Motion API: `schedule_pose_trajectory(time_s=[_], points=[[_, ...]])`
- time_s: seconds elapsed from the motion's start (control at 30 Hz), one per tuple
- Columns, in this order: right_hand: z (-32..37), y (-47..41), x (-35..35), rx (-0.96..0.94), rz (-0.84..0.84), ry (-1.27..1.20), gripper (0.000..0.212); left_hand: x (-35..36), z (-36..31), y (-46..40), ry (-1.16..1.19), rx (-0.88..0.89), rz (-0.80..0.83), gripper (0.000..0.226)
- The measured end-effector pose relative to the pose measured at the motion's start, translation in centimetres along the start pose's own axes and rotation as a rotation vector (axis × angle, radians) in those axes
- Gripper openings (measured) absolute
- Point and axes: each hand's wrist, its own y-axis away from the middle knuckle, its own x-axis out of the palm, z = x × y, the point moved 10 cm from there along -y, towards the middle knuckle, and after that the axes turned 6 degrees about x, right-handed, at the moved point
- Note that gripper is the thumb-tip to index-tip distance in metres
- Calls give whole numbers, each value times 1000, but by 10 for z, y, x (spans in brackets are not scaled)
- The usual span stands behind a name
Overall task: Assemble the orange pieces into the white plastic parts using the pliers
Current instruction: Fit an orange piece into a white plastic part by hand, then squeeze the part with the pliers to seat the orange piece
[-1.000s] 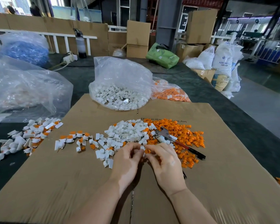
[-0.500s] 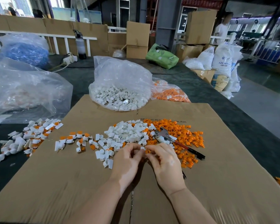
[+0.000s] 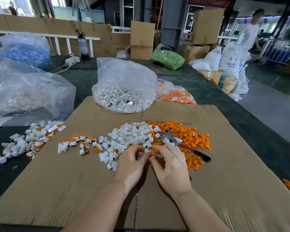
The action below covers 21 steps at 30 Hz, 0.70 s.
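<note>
My left hand [image 3: 132, 162] pinches a small white plastic part [image 3: 146, 150] at its fingertips. Right beside it, my right hand [image 3: 171, 166] pinches an orange piece [image 3: 152, 153] that touches the white part. Both hands hover over a cardboard sheet [image 3: 224, 173]. Just beyond them lies a heap of loose white parts [image 3: 132, 134], with a heap of orange pieces [image 3: 189, 138] to its right. The pliers [image 3: 179, 142], red and black handled, lie on the orange heap, untouched.
Joined white-and-orange parts [image 3: 77, 142] are strewn left of the heap, and more lie in a pile [image 3: 28, 141] at the cardboard's left edge. Clear bags of white parts [image 3: 124, 91] and orange pieces [image 3: 174, 96] stand behind. A person [image 3: 251, 30] walks at the far right.
My hands have stayed in place, fingertips together; the white part and orange piece now show between them. A person has walked further into view at the back right.
</note>
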Motion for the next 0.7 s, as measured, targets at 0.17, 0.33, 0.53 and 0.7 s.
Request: schedule_pose_trajectory(time_s=[0.17, 0.33, 0.53, 0.7], points=[[-36, -5, -22, 253, -121, 345, 35, 1, 4, 0, -12, -19, 9, 5], [-93, -2, -8, 637, 289, 579, 61, 1, 4, 0, 18, -36, 12, 4], [-96, -10, -6, 675, 405, 587, 57, 1, 3, -1, 33, -57, 21, 5], [-99, -8, 1, 683, 441, 595, 68, 2, 3, -1, 28, -67, 18, 4]])
